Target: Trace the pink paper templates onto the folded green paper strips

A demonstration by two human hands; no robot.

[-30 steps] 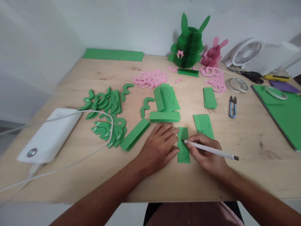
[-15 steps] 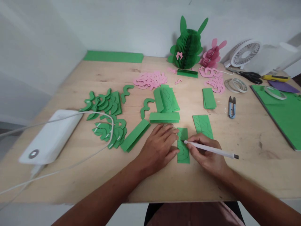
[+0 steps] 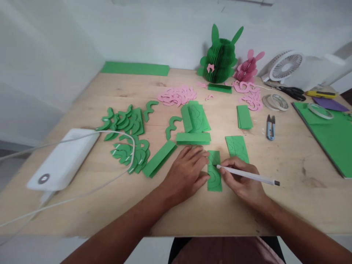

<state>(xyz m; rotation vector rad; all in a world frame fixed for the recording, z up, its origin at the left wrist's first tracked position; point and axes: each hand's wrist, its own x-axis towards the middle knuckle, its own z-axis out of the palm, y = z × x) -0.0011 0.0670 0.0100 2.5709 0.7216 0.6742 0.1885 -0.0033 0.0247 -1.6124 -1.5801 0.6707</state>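
Observation:
My right hand (image 3: pixel 243 180) pinches a white pencil (image 3: pixel 251 174), its tip touching a small green paper piece (image 3: pixel 214 183). Curved lines are drawn on that paper. Flat on the table lies my left hand (image 3: pixel 187 170), fingers loosely spread, with the fingertips on the paper's left edge. A second marked green paper (image 3: pixel 237 146) is just beyond my right hand, partly covered by it. Ahead of my left hand is a folded green strip (image 3: pixel 193 138), and another folded strip (image 3: pixel 160 159) lies to its left. Behind them sit several overlapping green sheets (image 3: pixel 196 119), one with a drawn outline.
Cut green shapes (image 3: pixel 129 124) lie at left beside a white power bank (image 3: pixel 64 159) with a looping cable. Pink cutouts (image 3: pixel 178 96) and a green paper rabbit (image 3: pixel 220 60) are further back. Blue thread snips (image 3: pixel 271 127), tape rolls (image 3: pixel 275 102) and a fan (image 3: pixel 286 66) stand right.
The camera view has tipped and shifted slightly, so the table's things appear a little lower. Both hands keep nearly the same place, the pencil tip still at the paper's middle.

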